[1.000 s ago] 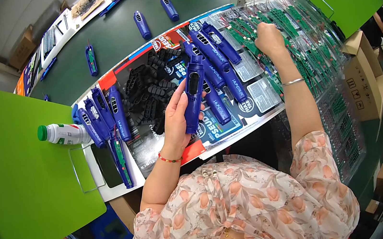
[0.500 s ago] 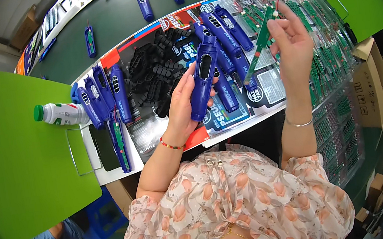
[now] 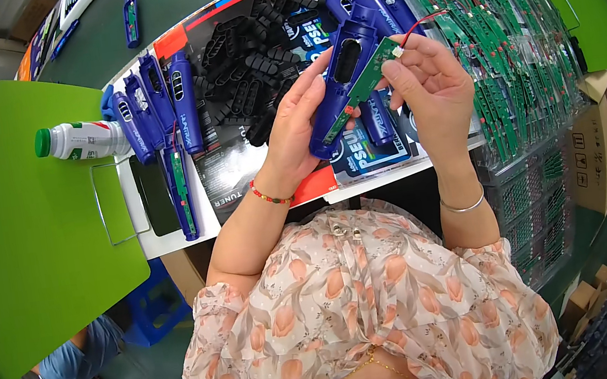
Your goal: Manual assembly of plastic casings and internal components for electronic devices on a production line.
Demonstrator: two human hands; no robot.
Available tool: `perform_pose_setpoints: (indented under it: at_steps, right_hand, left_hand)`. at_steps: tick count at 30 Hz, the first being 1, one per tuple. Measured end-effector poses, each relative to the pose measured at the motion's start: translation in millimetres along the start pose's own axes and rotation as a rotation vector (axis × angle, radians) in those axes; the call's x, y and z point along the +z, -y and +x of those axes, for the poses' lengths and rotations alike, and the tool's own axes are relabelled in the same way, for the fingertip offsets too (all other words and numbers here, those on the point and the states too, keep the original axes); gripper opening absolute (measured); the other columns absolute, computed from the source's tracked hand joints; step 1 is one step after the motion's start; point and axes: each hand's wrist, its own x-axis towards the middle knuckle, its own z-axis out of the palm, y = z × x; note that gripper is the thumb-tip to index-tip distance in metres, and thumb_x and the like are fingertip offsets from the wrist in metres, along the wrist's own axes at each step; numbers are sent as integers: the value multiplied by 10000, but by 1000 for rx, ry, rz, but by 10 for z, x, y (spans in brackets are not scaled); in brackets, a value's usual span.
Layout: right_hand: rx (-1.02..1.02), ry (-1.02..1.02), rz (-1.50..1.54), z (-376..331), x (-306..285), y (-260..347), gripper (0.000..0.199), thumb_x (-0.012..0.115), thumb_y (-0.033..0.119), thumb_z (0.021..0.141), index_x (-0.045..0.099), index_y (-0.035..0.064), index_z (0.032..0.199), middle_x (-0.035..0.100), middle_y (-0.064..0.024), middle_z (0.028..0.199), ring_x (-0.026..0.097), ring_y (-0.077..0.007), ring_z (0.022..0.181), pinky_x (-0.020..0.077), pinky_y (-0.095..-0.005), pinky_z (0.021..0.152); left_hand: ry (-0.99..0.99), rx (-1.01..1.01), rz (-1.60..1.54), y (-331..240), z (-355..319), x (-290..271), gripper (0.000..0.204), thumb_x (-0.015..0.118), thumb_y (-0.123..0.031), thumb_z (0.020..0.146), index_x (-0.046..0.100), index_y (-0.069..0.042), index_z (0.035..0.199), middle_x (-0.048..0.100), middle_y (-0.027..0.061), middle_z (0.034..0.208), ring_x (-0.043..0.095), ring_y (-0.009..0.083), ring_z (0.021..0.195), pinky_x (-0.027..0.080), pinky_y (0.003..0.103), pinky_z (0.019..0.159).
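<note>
My left hand [image 3: 292,130] is wrapped around a blue plastic housing [image 3: 349,41], tilted with its oval window toward me. Between thumb and fingers, my right hand [image 3: 438,95] pinches the upper end of a long green circuit board [image 3: 368,83], close to its white connector and red wire. The board's lower end lies in the open lower part of the housing. More blue housings [image 3: 381,124] lie beneath and behind my hands. To the left is a heap of black plastic pieces [image 3: 248,89].
Blue housings [image 3: 185,101] stand in a group at the left, beside one holding a board [image 3: 180,186]. A white bottle [image 3: 86,140] is near the left green panel [image 3: 41,232]. Circuit boards [image 3: 489,58] on clear trays cover the right side. A cardboard box [image 3: 595,143] sits beyond.
My right hand has brought the circuit board left and down, and its lower end is now in the housing. The head view has shifted, so the table sits higher in the picture.
</note>
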Motion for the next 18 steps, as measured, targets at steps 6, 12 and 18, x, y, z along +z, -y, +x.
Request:
perform_pose_setpoints:
  at_steps: [6,12,18]
  right_hand:
    - [15,26,9,-17,48,-93,293,678,3,871,601,-18,1153,703,-72,895,678,-100,736,459,-174,484]
    - [61,62,-2,35,43,-69,287,675,12,875,597,-23,1149,702,-64,867,672,-86,722,428,-165,455]
    - [140,85,12,76,48,-123,298,673,38,880,589,-35,1156,701,-67,851,668,-79,723,406,-161,439]
  left_hand:
    - [31,9,32,4,13,-58,494,433,-229,1030,324,-71,1485,637,132,1142,655,192,848,557,302,700]
    - [14,16,72,0,15,-48,479,452,-213,1023,358,-62,1468,640,134,1140,658,193,841,560,300,691]
    - [-8,-11,63,-4,9,-42,472,465,-196,1017,376,-47,1455,645,139,1130,669,201,805,571,307,667]
